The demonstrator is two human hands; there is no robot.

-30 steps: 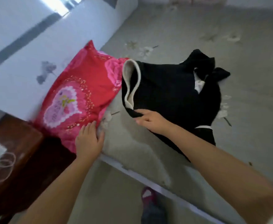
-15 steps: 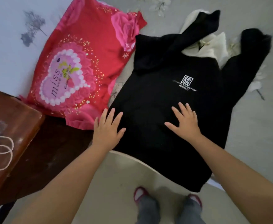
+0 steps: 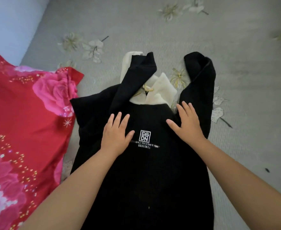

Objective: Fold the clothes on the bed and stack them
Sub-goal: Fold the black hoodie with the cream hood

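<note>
On the bed, centre: black sweatshirt with cream lining (image 3: 146,171) lies flat, front up, white printed logo (image 3: 145,136) on the chest, sleeves bunched up near the collar. Left hand (image 3: 115,135) flat on the chest just left of the logo, fingers spread. Right hand (image 3: 187,122) flat on the right shoulder area, fingers straight, holding nothing. Grey floral bedsheet (image 3: 236,47) underneath. Red pillow with pink roses (image 3: 25,123) just beside the sweatshirt's left edge.
</note>
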